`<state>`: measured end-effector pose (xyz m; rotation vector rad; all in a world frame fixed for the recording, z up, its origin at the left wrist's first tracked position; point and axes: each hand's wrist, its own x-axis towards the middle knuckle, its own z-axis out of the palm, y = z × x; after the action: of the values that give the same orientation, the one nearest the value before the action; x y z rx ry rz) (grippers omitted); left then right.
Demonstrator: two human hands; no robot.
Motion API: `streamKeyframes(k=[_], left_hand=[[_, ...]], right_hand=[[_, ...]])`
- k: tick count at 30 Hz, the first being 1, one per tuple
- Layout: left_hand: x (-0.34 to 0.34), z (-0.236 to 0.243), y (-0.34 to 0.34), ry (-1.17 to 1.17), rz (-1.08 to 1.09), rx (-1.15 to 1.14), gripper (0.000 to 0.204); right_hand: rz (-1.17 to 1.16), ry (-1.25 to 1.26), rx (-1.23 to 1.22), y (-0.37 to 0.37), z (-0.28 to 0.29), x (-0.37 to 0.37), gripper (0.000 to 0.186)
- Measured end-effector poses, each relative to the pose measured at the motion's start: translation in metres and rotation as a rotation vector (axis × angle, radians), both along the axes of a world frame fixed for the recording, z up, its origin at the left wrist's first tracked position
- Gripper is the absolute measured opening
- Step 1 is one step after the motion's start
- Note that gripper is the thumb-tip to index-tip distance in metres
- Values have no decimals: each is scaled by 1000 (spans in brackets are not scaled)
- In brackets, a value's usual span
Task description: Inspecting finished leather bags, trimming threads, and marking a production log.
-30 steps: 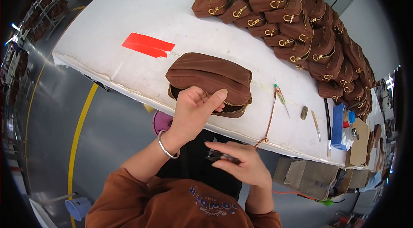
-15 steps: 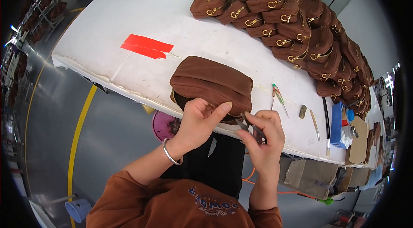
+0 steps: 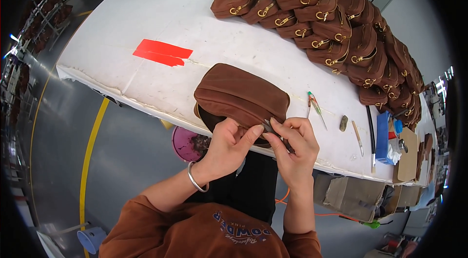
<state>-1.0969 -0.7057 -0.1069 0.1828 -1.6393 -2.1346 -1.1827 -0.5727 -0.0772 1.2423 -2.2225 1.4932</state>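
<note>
A brown zippered pouch (image 3: 239,91) lies at the near edge of the white table, its zip open on the side facing me. My left hand (image 3: 229,143) pinches the edge of that opening, thumb outside and fingers partly hidden inside. In my right hand (image 3: 296,147) is a pair of small dark thread snips (image 3: 281,137), gripped between thumb and fingers. The tips of the snips meet the pouch's edge close to my left thumb. Whether any thread is between the blades is too small to tell.
Many similar brown pouches (image 3: 336,29) are heaped at the far right. Red tape (image 3: 162,52) marks the white table (image 3: 112,24). Right of the pouch lie a green-handled pointed tool (image 3: 316,104), a brush (image 3: 358,137) and a blue box (image 3: 383,141). Below the edge stands a pink bin (image 3: 181,145).
My right hand has brought the snips left and up to the pouch's edge, and their spread blades have come closer together. My left hand keeps its hold; the view has shifted slightly.
</note>
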Motion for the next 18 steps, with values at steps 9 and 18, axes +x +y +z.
streamKeyframes(k=[9, 18], left_hand=[[-2, -2, 2, 7, -15, 4, 19], [0, -4, 4, -20, 11, -45, 17]], right_hand=[[19, 63, -13, 3, -2, -4, 28], [32, 56, 6, 5, -1, -3, 25]])
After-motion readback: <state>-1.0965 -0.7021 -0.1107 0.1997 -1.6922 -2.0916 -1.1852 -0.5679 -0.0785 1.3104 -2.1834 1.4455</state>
